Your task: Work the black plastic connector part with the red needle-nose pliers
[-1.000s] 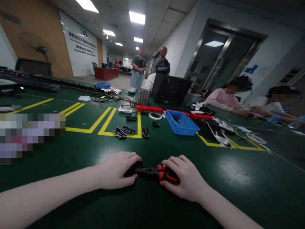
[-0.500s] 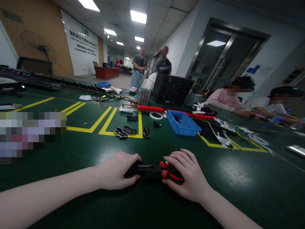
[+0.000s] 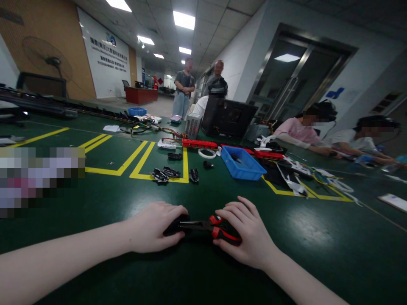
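My right hand (image 3: 246, 233) is closed around the red and black handles of a pair of long-nose pliers (image 3: 203, 225). The pliers' jaws point left and reach a small black part (image 3: 173, 225) in my left hand (image 3: 157, 226). My left fingers and thumb are closed on that part, and much of it is hidden by them. Whether the jaws grip it or only touch it, I cannot tell. Both hands are low over the near side of the green table (image 3: 104, 271). Beyond them lie several black plastic pieces (image 3: 171, 172) by a yellow-taped outline.
A blue bin (image 3: 243, 164) stands ahead to the right, with a dark item inside. Behind it are a red strip (image 3: 200, 143), a white ring (image 3: 207, 153) and a black computer case (image 3: 229, 120). Co-workers (image 3: 299, 129) sit at the right; two people stand farther back.
The whole view has shifted slightly. My hands and the pliers keep nearly the same pose, with both grips unchanged.
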`<state>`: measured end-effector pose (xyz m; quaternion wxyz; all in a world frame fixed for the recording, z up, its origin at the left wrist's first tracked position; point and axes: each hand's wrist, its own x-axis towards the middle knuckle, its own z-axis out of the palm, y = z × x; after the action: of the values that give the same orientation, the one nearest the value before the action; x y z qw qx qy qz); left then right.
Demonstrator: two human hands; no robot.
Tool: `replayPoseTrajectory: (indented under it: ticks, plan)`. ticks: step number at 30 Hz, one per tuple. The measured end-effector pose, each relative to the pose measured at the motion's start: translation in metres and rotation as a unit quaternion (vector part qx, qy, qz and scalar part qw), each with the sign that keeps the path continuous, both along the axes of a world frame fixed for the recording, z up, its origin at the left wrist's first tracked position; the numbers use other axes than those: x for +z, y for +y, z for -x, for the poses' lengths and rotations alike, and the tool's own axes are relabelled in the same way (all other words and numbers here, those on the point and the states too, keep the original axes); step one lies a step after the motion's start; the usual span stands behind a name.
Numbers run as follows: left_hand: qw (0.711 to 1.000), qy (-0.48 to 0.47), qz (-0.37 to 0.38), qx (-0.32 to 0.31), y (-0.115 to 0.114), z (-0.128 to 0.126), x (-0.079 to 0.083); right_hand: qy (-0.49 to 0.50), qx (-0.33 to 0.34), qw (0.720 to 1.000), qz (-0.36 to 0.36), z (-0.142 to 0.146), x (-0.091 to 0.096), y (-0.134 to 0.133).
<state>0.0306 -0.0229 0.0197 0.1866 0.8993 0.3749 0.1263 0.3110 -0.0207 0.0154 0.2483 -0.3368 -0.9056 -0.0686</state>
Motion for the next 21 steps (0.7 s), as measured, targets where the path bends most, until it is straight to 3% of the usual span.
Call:
replayPoseTrajectory:
  ticks: [21]
  plan:
    - [1.000,-0.013,0.012,0.006,-0.0011,0.0016,0.0007,-0.013,-0.014,1.000,0.016,0.0002,0.0011,-0.0047]
